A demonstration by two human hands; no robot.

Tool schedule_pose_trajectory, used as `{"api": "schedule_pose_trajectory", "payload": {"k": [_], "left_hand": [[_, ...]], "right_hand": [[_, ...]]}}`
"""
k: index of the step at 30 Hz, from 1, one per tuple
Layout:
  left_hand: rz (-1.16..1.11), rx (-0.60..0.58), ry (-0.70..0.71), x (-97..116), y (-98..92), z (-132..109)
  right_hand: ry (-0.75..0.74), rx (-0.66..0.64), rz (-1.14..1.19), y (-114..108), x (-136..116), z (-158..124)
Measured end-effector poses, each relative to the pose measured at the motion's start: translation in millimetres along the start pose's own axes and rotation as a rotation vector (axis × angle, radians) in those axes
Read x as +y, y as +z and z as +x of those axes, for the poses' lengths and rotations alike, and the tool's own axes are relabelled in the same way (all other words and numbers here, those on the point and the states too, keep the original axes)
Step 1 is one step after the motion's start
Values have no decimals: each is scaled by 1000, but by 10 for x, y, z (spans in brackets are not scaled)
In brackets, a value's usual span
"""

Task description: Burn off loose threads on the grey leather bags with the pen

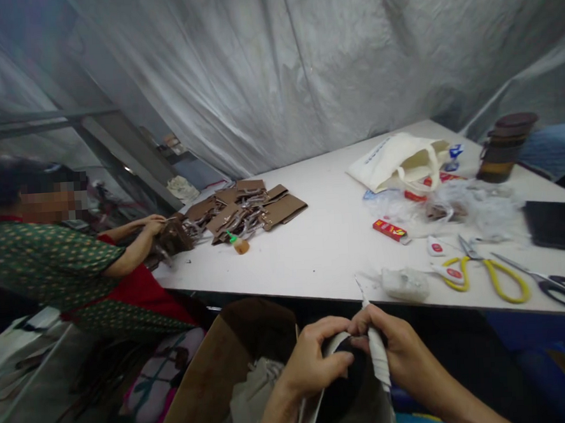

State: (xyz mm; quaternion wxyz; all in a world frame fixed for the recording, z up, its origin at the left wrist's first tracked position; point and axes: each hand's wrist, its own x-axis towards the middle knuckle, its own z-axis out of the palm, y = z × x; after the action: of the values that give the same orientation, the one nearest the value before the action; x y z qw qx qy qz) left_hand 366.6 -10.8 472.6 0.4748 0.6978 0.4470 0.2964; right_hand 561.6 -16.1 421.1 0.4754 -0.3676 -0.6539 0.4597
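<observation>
Close to my body, my left hand [315,356] pinches the pale rim of a dark-lined, bag-like piece [341,393]. My right hand [396,342] is closed around a thin pointed awl [379,359], its handle wrapped in white tape and its tip pointing up towards the table. The fingertips of both hands meet at the rim, and what lies between them is hidden. Below and left of my hands stands an open cardboard box [211,375] with pale grey pieces [255,398] inside.
On the white table [314,267] lie yellow-handled scissors [487,266], black-handled scissors [555,284], a red box [389,230], a cloth bag [394,160] and a dark jar [503,150]. Brown pieces [282,208] and a small glue bottle [239,243] are near a co-worker [50,257] at left.
</observation>
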Motion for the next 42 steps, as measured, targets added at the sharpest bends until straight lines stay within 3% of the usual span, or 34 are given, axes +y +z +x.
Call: {"api": "schedule_pose_trajectory", "payload": {"k": [5, 10, 14, 18, 21, 23, 27, 30, 32, 36, 42], "left_hand": [[34, 134, -53, -116, 144, 125], [75, 178, -122, -162, 145, 200], [-3, 174, -183, -209, -199, 160], [-347, 385, -344, -326, -734, 106], [-564, 498, -465, -443, -821, 144], [-654, 454, -521, -529, -621, 223], [-708, 278, -546, -701, 182, 421], [-513, 190, -558, -744, 744, 501], [-351, 169, -527, -715, 959, 520], [-245, 229, -507, -682, 1021, 534], [-360, 425, -544, -846, 916, 549]], "right_hand": [[29, 91, 9, 7, 189, 53], [23, 131, 35, 75, 171, 84], [2, 182, 40, -45, 98, 73], [31, 291, 82, -386, 171, -10], [80, 402, -33, -666, 332, -86], [131, 500, -118, -808, 451, -113], [194, 577, -229, -959, 611, -120], [150, 532, -351, -1000, 637, -111], [105, 510, -435, -1010, 637, -96], [15, 453, -560, -1011, 668, -38], [-52, 390, -720, -1007, 756, 20]]}}
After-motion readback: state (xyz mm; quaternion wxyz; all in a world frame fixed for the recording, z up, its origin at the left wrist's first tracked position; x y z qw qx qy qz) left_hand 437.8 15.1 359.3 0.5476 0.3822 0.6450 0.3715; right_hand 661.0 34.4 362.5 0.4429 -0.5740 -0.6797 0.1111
